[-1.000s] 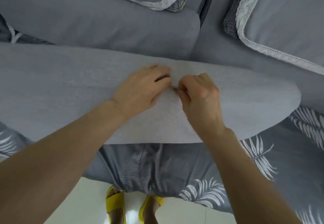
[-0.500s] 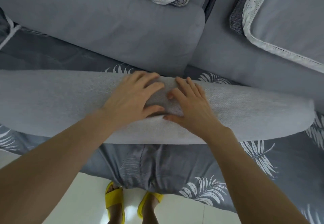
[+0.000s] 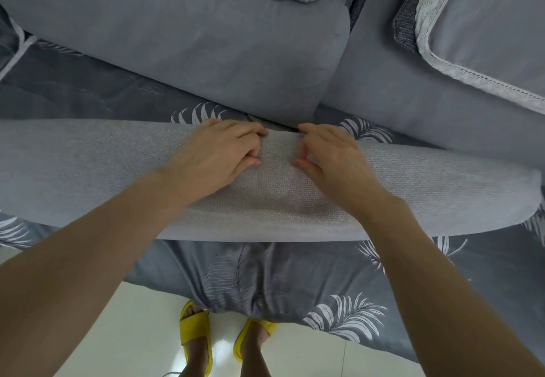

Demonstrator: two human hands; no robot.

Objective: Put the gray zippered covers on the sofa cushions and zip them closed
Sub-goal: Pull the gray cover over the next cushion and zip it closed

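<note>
My left grip [image 3: 221, 158] and right grip [image 3: 330, 159] both curl fingers over the far edge of the gray covered cushion [image 3: 88, 170], lying across the leaf-print sheet [image 3: 295, 273] near the back cushions [image 3: 206, 52].

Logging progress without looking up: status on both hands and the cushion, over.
Left hand and right hand both gripping far edge of gray cushion. Zipper not in sight. Back cushion close behind, not touching hands.

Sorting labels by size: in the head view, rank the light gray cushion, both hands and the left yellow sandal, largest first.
1. cushion
2. left hand and right hand, about alike
3. sandal, though it is farther away
</note>
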